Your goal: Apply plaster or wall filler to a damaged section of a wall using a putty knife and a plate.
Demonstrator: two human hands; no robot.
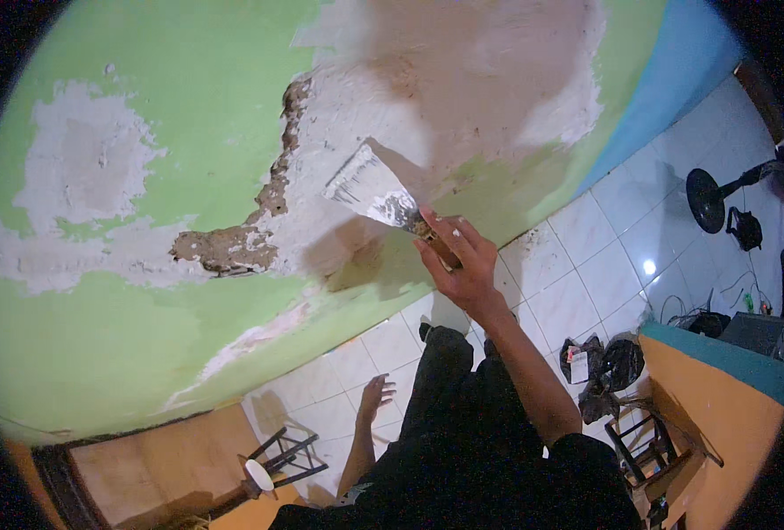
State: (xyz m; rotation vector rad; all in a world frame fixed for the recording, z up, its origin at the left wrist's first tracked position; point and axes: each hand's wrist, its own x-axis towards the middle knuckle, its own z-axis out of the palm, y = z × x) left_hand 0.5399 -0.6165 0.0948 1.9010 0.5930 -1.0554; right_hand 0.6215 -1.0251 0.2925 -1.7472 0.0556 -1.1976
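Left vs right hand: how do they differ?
The right hand is closed around the handle of a putty knife; the left hand is open, with nothing visible in it.
The right hand is raised in front of the patched green wall; the left hand hangs lower, seen against the tiled floor.
Both are bare.

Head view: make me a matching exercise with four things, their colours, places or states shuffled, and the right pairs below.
Things
1. Scraper
2. Left hand
3. Wall
4. Bags

Colours, places, states
A. Green, with pale patches
B. Black, on the tiles
C. Gripped by the right hand
D. Open and empty

Right pairs: 1-C, 2-D, 3-A, 4-B
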